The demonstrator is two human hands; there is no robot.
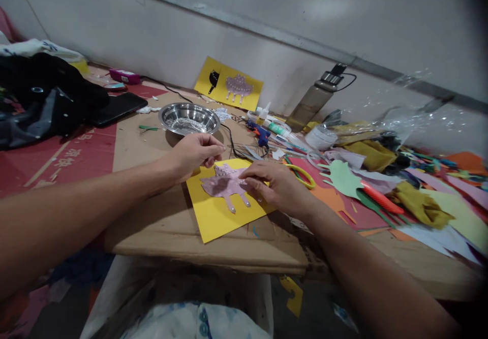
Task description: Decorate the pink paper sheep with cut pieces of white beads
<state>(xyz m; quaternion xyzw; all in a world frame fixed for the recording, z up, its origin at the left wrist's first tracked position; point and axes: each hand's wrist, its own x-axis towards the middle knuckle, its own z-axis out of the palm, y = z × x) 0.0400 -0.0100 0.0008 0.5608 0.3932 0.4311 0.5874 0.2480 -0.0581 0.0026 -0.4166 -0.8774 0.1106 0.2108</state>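
Observation:
A yellow card (pixel 209 222) lies on the cardboard near the table's front edge. On it is a pale pink cutout (pixel 219 189) with dripping tabs, dotted with small pearl-like beads. My left hand (pixel 194 157) hovers over the card's far left corner, its thumb and fingers pinched together; what they hold, if anything, is too small to make out. My right hand (pixel 280 184) rests over the right side of the cutout, fingertips pressed together on its surface and hiding that part. A steel bowl (pixel 190 118) with small whitish contents stands just beyond my left hand.
Behind, a finished-looking yellow card (pixel 217 82) leans on the wall. A blue glue gun (pixel 262 134), a grey bottle (pixel 314 100) and yellow-handled scissors (pixel 305 176) lie or stand rightward, beside paper scraps and a green cutout (pixel 343 176). At left are a black phone (pixel 120 109) and dark cloth (pixel 49 95).

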